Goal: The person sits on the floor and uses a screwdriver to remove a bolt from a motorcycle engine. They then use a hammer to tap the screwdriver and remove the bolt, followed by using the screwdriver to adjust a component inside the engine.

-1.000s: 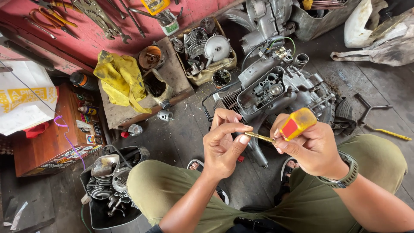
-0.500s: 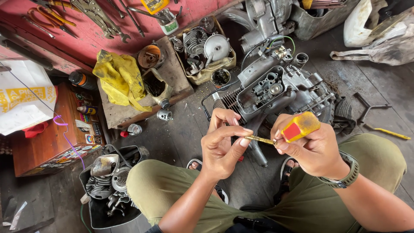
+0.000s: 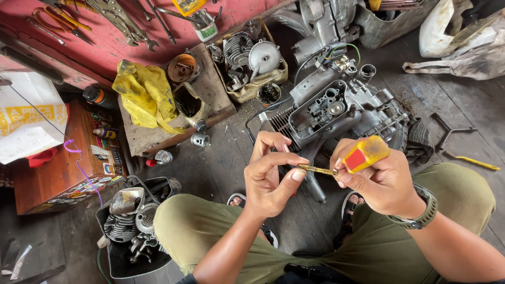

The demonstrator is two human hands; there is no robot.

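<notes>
My left hand (image 3: 273,176) pinches one end of a small brass part (image 3: 314,169) between thumb and fingers, just above my knees. My right hand (image 3: 381,181) grips a screwdriver with a yellow and red handle (image 3: 365,152), its tip meeting the other end of the brass part. A green watch sits on my right wrist. On the floor just beyond my hands lies a grey engine block (image 3: 336,108) with its cover off.
A wooden board (image 3: 205,105) holds a yellow rag (image 3: 147,94) and a rusty can. A box of engine parts (image 3: 250,60) stands behind it, a black bin of cylinders (image 3: 131,223) at my left knee. Wrenches lie on the red surface (image 3: 105,37). A wooden crate (image 3: 68,163) is left.
Both hands have shifted slightly right and down together, still holding the brass part and the screwdriver. The fingers of my left hand have turned a little on the part.
</notes>
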